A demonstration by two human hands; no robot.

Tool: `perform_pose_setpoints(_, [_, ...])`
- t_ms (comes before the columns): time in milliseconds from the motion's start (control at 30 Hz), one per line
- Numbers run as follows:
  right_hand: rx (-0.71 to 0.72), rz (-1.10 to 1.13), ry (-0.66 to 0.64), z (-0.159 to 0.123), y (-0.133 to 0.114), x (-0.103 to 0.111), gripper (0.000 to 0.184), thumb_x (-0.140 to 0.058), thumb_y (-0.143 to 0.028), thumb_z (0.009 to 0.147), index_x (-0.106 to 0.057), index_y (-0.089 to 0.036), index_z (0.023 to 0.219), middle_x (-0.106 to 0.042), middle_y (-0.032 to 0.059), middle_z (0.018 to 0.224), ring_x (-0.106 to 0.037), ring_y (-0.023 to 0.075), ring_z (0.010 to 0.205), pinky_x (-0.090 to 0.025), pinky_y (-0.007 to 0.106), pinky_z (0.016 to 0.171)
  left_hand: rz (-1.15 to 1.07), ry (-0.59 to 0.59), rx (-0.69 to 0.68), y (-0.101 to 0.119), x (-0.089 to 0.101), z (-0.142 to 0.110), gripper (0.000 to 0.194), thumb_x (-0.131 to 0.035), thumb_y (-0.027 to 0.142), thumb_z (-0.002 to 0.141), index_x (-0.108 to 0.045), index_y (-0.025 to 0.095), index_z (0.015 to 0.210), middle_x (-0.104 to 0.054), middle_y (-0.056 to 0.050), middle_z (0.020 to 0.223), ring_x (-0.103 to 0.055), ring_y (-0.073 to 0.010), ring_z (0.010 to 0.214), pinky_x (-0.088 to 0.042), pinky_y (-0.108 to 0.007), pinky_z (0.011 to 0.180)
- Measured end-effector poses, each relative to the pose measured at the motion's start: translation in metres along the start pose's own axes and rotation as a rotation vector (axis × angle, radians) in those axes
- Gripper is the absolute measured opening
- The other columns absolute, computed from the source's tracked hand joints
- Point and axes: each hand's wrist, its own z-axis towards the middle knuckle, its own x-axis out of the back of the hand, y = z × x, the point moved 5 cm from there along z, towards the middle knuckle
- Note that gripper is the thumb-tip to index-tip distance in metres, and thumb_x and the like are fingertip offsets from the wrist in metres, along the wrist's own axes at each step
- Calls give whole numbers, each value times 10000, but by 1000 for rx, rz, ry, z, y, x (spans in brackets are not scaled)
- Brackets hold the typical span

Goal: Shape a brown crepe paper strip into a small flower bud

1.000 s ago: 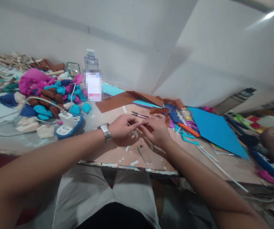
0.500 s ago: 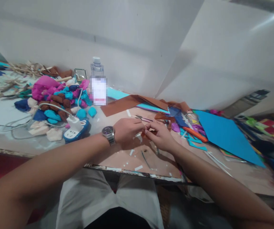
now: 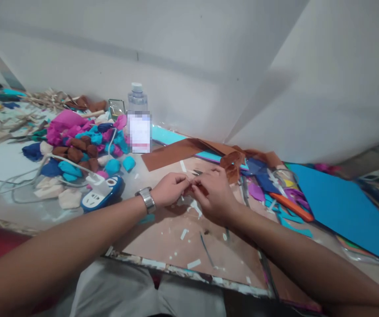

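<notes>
My left hand (image 3: 171, 190), with a metal watch (image 3: 149, 200) on its wrist, is closed in a pinch over the table. Its fingertips meet those of my right hand (image 3: 215, 193), which is also pinched. Whatever lies between them is too small and covered to make out. Just behind the fingers, dark pointed tips (image 3: 197, 172) of a tool show, partly hidden. Crumpled brown paper (image 3: 233, 164) lies beyond my right hand, beside a long folded brown paper strip (image 3: 169, 154). Small white scraps (image 3: 183, 234) are scattered on the table below my hands.
To the left, a blue and white power strip (image 3: 101, 193) with a cable stands before a pile of crumpled coloured paper balls (image 3: 80, 152). A bottle (image 3: 137, 97) stands behind a lit phone (image 3: 139, 134). Rightward lie an orange cutter (image 3: 291, 207) and a blue sheet (image 3: 351, 207).
The view has shifted slightly. My hands stay together, but the left has turned and the right is now more over the top. Brown paper below the fingers no longer shows there.
</notes>
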Motion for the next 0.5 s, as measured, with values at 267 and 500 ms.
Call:
perform_pose_setpoints(267, [23, -23, 23, -8, 11, -1, 90, -564, -249, 997, -631, -226, 942, -727, 12, 858, -624, 202, 875, -294, 476, 1061, -43, -9, 80, 2, -4, -4, 280, -607, 440, 928, -605, 183, 820, -529, 50, 578, -472, -85, 474, -372, -194, 445])
perform_pose_setpoints(500, [21, -4, 27, -9, 12, 1, 91, -564, -255, 1000, -629, -228, 942, -723, 11, 871, -625, 190, 858, -294, 471, 1062, -68, -9, 44, 1, -5, -4, 255, -610, 416, 948, -599, 183, 845, -521, 51, 608, -481, -87, 518, -407, -213, 517])
